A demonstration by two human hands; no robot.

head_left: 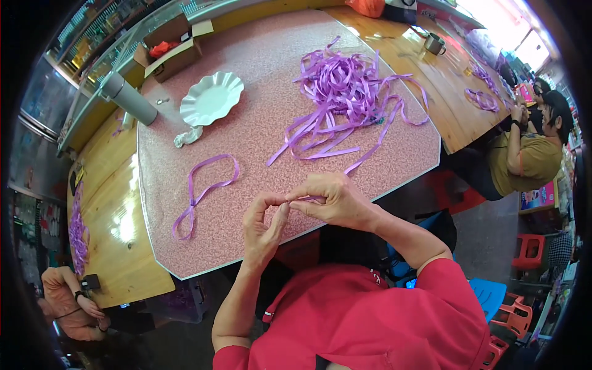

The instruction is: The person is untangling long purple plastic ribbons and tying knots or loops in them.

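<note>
ribbon pile point(342, 92): glossy satin | tabletop point(259, 68): speckled pink laminate | bench point(117, 234): varnished wood

Wearer, seen from above, lower centre to lower right of the frame.

- Garment: red short-sleeved top, plain weave, filling the lower centre of the frame; sleeves end above the elbow, one hem at the lower left, one at the right.
- Detail: small dark and white mark on the chest near the middle of the frame; a short dark trim piece at the left of the chest.
- Forearms: bare, no watch or bracelet.
- left hand point(264, 223), right hand point(333, 198): bare, no gloves or rings.
</note>
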